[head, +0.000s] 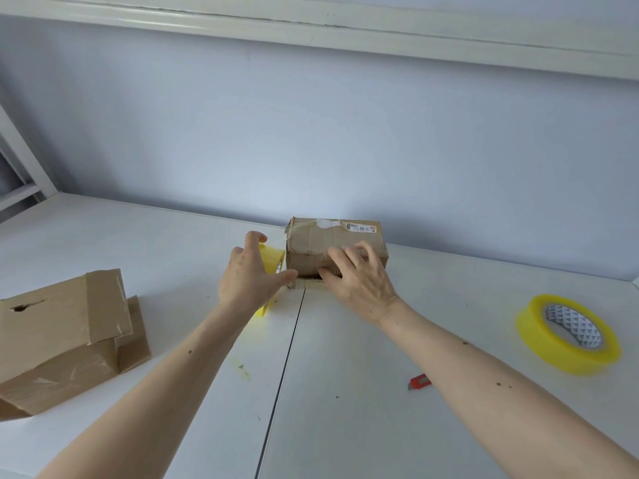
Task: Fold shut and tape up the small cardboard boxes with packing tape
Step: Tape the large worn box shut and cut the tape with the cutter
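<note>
A: Forearms fill the near edge of the view, both reaching out over the white surface (345, 392). Left hand (247, 275) has its grip wrapped on a yellow tape roll (273, 261), thumb stretched toward the box corner.

B: And the other?

A: Right hand (359, 276) lies on the near face of the small cardboard box (337, 245), fingers spread and bent, pressing rather than clasping. Box sits just past both grips, close to the wall. A clear tape strip (288, 229) seems to run from the roll side up over the box's left top edge; hard to see fully.

B: Risks?

A: Strip could wrinkle or stick to itself if the roll is pulled at a slant. Box may slide toward the wall if the pressing hand eases. Bottom edge looks ragged, so tape may bond poorly there.

B: Anything else about?

A: Stacked boxes (65, 337) well left of the left grip, already taped. Spare tape roll (568, 335) far right of the right grip; red cutter (420, 381) nearer the camera, beside the right forearm.
</note>
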Action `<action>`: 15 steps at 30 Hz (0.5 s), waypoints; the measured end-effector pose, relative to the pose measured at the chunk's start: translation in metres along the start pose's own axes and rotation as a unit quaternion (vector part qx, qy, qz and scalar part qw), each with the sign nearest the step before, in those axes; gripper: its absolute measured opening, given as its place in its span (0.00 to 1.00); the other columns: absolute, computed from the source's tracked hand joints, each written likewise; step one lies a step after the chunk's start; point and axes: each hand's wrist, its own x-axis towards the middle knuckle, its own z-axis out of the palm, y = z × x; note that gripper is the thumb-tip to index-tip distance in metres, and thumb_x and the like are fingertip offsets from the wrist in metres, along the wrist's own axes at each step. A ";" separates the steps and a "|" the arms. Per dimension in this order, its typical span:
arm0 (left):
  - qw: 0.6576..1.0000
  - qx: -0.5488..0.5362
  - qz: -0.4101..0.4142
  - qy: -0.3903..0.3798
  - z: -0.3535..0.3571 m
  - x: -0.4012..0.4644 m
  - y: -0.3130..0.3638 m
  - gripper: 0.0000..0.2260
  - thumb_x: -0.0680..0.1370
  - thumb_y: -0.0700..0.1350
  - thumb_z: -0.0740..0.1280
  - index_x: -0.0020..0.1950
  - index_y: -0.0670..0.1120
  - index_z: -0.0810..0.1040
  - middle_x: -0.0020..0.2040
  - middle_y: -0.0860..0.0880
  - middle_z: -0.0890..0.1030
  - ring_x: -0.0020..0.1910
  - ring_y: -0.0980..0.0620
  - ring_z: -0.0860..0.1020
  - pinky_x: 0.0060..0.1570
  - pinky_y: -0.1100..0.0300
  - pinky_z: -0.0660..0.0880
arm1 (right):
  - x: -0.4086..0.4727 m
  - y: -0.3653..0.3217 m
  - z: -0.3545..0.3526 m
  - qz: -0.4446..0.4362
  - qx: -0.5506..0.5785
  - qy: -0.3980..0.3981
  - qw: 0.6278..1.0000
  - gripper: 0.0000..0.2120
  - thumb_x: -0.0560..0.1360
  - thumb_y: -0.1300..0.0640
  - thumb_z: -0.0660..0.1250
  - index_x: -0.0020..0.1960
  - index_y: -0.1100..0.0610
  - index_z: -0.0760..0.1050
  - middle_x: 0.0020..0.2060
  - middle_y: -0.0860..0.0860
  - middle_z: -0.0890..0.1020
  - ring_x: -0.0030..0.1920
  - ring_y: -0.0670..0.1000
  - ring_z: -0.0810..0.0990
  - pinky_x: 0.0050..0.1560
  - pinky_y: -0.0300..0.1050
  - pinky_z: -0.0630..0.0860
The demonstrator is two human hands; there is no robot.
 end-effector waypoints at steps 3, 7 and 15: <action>1.000 -0.023 0.010 -0.010 -0.001 -0.004 0.003 0.36 0.69 0.53 0.79 0.71 0.51 0.64 0.58 0.45 0.71 0.51 0.48 0.70 0.50 0.55 0.68 | 0.009 0.005 0.000 0.035 0.052 -0.032 0.998 0.11 0.67 0.64 0.75 0.43 0.55 0.75 0.40 0.52 0.77 0.39 0.55 0.73 0.44 0.50 0.74; 0.996 -0.085 0.001 -0.003 0.000 -0.008 0.002 0.35 0.69 0.50 0.79 0.70 0.51 0.66 0.59 0.47 0.72 0.54 0.48 0.70 0.50 0.55 0.68 | 0.029 0.012 -0.003 0.135 0.185 -0.167 0.959 0.31 0.54 0.63 0.83 0.54 0.57 0.74 0.48 0.53 0.77 0.49 0.55 0.72 0.42 0.50 0.76; 0.970 -0.237 -0.031 0.028 -0.001 -0.016 0.006 0.24 0.75 0.47 0.74 0.66 0.54 0.68 0.55 0.42 0.78 0.44 0.49 0.77 0.39 0.56 0.74 | 0.021 0.018 -0.004 0.121 0.172 -0.303 0.929 0.33 0.61 0.51 0.84 0.63 0.54 0.76 0.67 0.60 0.76 0.67 0.65 0.76 0.56 0.70 0.73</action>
